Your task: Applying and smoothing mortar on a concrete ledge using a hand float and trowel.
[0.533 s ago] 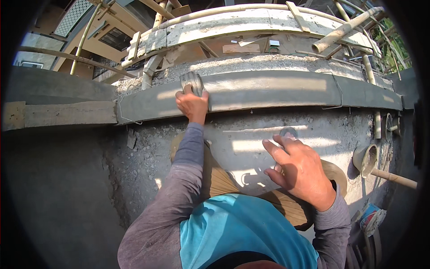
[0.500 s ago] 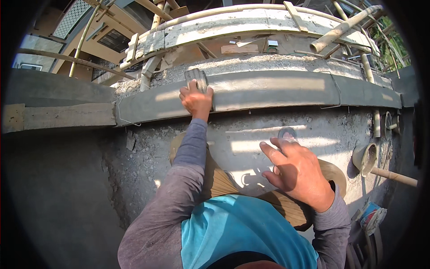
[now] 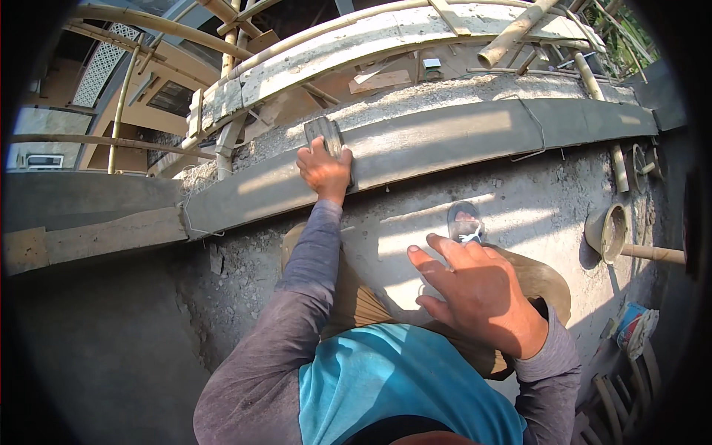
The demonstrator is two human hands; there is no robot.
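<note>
My left hand (image 3: 325, 175) grips a flat, dark grey plastering float (image 3: 322, 132), laid across the smooth top of a grey cement ledge (image 3: 437, 141). The hand covers the float's handle. Sunlit bands streak the ledge's damp-looking surface. Over my bent right leg hovers my right hand (image 3: 486, 298), its fingers spread and nothing in them. Bent metal rod clamps hug the ledge, one clamp (image 3: 544, 133) to the right and another clamp (image 3: 187, 215) near its left end.
A bucket-like container (image 3: 610, 233) stands at the right by a wooden pole (image 3: 653, 254). Bamboo poles (image 3: 519, 33) and a cement-smeared plank (image 3: 326, 55) lie beyond the ledge. Rubble (image 3: 237, 278) covers part of the floor. A crumpled packet (image 3: 635, 326) is at lower right.
The view has tilted, and the ledge slants more. My left hand with the float has slid slightly right along the ledge. My right hand has dropped a little, still spread.
</note>
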